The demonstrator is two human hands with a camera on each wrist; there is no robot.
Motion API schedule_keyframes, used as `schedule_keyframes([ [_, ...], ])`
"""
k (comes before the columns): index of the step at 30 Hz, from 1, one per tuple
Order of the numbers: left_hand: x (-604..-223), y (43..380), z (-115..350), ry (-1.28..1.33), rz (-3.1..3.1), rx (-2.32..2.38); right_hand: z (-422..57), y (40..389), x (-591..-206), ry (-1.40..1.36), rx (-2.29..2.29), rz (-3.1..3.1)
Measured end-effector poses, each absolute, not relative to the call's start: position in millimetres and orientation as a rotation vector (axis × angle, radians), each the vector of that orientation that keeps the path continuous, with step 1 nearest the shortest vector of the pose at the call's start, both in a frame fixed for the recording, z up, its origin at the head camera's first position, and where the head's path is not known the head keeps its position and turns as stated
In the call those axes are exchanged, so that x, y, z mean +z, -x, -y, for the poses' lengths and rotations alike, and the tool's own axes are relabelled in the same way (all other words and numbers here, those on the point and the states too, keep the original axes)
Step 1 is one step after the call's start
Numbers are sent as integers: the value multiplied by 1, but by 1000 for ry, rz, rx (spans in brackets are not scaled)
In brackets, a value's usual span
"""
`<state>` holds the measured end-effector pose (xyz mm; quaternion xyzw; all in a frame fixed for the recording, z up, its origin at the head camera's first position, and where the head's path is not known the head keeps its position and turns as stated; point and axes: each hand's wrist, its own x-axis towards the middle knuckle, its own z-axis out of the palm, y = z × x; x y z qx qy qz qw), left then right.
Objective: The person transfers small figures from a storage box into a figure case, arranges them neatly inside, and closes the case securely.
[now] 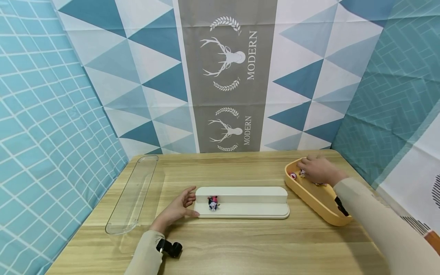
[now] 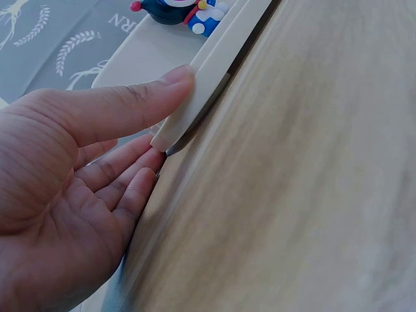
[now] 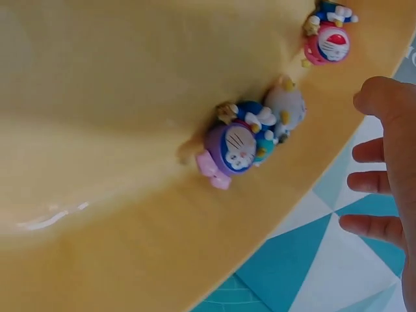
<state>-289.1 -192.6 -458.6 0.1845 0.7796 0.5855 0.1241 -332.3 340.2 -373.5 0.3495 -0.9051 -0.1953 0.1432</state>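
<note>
A white stepped display stand (image 1: 240,209) lies crosswise on the table, with a small cartoon figurine (image 1: 213,203) in a dark hood on its lower step at the left. My left hand (image 1: 178,206) rests at the stand's left end, its thumb on the base's edge and its relaxed fingers beside the end. Over the far end of a yellow tray (image 1: 324,204) is my right hand (image 1: 317,169). Its fingers are apart with nothing between them in the right wrist view. Inside the tray lie a purple-hooded figurine (image 3: 233,148), a greyish one (image 3: 285,107) and a pink one (image 3: 326,44).
A long clear plastic cover (image 1: 132,198) lies on the wooden table (image 1: 237,248) at the left. Patterned cloth (image 1: 227,76) hangs along the back and both sides. Black straps with cameras sit on both wrists.
</note>
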Motion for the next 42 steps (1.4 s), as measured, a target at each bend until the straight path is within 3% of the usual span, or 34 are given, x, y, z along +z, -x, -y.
schedule_keyframes([
  [16,-459,287,191,-522,-2299,1703,-338,342,-410,-1086,-396,2530],
  [42,-458,288,192,-533,-2276,1708,-335,340,-421,-953,-187,2678],
])
